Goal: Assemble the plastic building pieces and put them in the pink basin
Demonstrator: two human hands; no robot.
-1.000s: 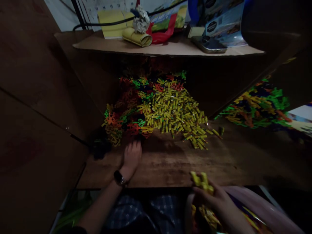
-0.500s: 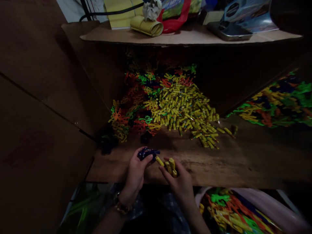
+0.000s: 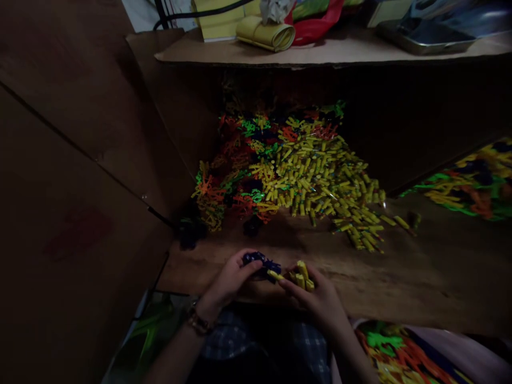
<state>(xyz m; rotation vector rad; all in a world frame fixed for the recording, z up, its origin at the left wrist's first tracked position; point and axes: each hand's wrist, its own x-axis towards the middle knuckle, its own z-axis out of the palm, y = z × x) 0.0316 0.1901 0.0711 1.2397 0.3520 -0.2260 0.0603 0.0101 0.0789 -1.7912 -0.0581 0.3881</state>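
Note:
My left hand (image 3: 234,274) is closed round a dark blue bundle of small plastic pieces (image 3: 260,262), over the front part of the wooden table (image 3: 400,272). Several short yellow rolls (image 3: 302,274) lie in the curled fingers of my right hand (image 3: 316,293). Between its fingertips one more yellow roll (image 3: 274,275) touches the blue bundle or lies just in front of it. Beyond the hands spreads a big heap of yellow rolls (image 3: 320,176), beside a pile of orange, green and yellow plastic figures (image 3: 232,186).
A cardboard shelf (image 3: 224,53) with a rolled yellow packet (image 3: 264,33) and a metal tin (image 3: 426,40) spans the top. Cardboard (image 3: 80,176) stands at left. More colourful figures lie at right (image 3: 476,181) and in a tub below (image 3: 396,349).
The view has shifted, so the table and heap appear further right. My hands are closer together, and the pinched yellow roll now lies flatter against the blue bundle.

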